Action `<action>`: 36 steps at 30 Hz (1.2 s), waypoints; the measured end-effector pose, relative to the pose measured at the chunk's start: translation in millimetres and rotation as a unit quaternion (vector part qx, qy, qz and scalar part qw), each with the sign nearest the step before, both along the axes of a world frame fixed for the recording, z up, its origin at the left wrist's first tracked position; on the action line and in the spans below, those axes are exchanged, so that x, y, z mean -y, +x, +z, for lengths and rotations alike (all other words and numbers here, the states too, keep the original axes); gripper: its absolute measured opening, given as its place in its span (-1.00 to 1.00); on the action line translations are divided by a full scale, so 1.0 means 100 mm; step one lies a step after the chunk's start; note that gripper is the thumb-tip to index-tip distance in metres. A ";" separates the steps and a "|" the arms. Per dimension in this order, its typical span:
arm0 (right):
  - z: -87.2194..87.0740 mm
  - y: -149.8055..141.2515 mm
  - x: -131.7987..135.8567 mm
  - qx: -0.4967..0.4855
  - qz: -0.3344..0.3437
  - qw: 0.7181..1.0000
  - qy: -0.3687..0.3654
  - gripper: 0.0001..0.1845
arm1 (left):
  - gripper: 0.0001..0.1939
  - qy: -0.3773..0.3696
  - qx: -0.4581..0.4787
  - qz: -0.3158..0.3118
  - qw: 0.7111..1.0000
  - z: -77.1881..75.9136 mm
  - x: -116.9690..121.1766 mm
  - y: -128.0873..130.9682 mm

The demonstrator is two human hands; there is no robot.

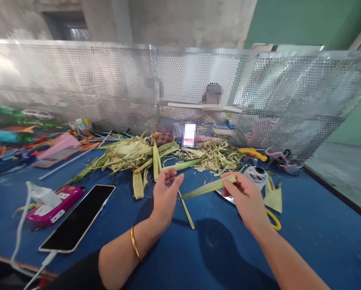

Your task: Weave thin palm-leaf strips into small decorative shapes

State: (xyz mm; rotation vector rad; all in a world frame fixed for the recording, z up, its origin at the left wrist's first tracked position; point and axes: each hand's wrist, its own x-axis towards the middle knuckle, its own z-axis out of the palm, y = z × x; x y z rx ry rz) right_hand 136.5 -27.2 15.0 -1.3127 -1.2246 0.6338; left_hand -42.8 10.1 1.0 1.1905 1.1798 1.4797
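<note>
My right hand (243, 197) pinches the wide end of a pale green leaf strip (206, 188) between thumb and fingers. The strip's tapered end points left toward my left hand (165, 197). That hand is raised, its fingers loosely curled and the thumb apart from them, with nothing visible gripped. Just below and right of it is a thin stalk (187, 211). Behind my hands lies a heap of leaves and stalks (126, 153), with a longer green leaf (185, 165) near my left fingertips. Shredded leaf scraps (218, 155) are piled to the right.
A charging phone (77, 219) and a pink power strip (56, 205) lie at left. Beside my right hand are a roll of white string (256, 175) and a yellow handle (273, 219). An orange-yellow cutter (253, 153) lies behind. A perforated metal screen (108, 88) borders the blue table.
</note>
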 end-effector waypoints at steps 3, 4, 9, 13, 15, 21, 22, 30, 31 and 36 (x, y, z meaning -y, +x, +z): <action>0.07 0.04 0.02 0.055 0.065 0.996 -0.013 -0.76 | -0.76 0.047 -0.167 -0.160 0.972 0.10 0.05 0.06; 0.07 0.04 0.03 0.065 0.090 0.994 -0.014 -0.73 | -0.76 0.032 -0.195 -0.206 0.958 0.12 0.07 0.09; 0.03 0.00 0.04 0.056 0.162 0.985 -0.014 -0.66 | -0.77 0.014 -0.159 -0.308 0.938 0.19 0.07 0.22; -0.04 -0.06 -0.01 -0.056 0.115 0.992 -0.024 -0.63 | -0.77 -0.011 -0.118 -0.277 0.953 0.12 0.06 0.24; -0.10 -0.10 -0.04 -0.066 0.092 0.992 -0.064 -0.62 | -0.79 -0.031 -0.098 -0.249 0.963 0.06 0.07 0.25; -0.20 -0.16 -0.03 -0.060 0.141 0.977 -0.149 -0.64 | -0.78 -0.145 -0.004 -0.251 0.957 -0.07 0.12 0.27; -0.19 -0.16 -0.02 -0.075 0.152 0.973 -0.154 -0.65 | -0.76 -0.167 0.012 -0.264 0.950 -0.08 0.11 0.26; -0.15 -0.13 -0.06 -0.092 0.155 0.972 -0.151 -0.66 | -0.66 -0.258 0.091 -0.353 0.895 -0.13 0.02 0.18; -0.17 -0.12 -0.06 -0.081 0.144 0.976 -0.144 -0.67 | -0.66 -0.249 0.087 -0.344 0.901 -0.13 0.02 0.18; -0.23 -0.14 -0.04 0.078 0.119 0.981 -0.128 -0.55 | -0.74 -0.199 0.095 -0.237 0.946 -0.12 0.00 0.21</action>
